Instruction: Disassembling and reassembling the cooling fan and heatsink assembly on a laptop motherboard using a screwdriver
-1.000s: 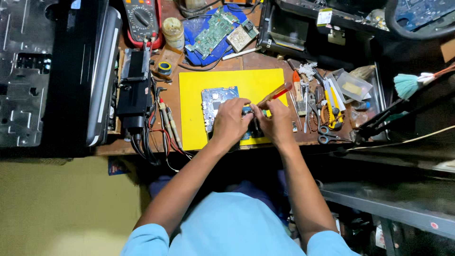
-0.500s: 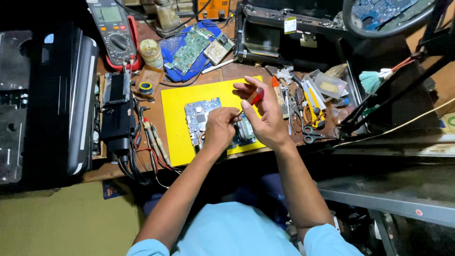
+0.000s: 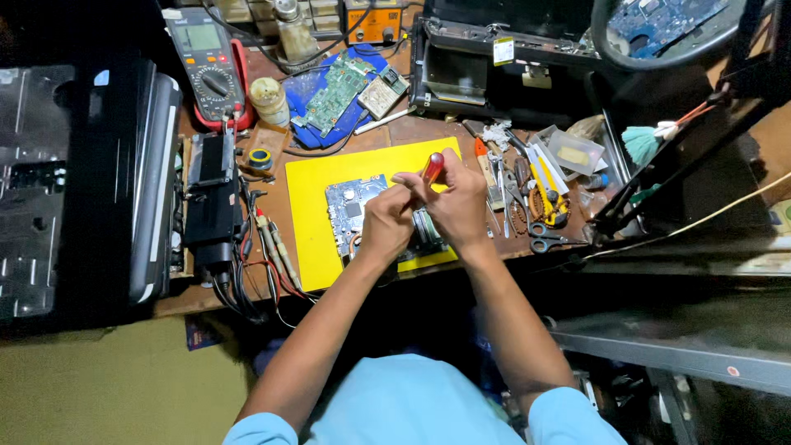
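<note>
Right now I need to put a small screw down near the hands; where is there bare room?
The yellow mat is bare on its strip left of the circuit board, and along its top edge. Some brown bench shows above the mat. Right of the right hand, the pile of tools is crowded; left of the mat, cables crowd.

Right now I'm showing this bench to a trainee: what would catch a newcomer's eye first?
The bright yellow mat at the bench's middle, with a circuit board lying on it. Over the board, the left hand and right hand meet around a red-handled screwdriver. A multimeter lies at the upper left.
</note>
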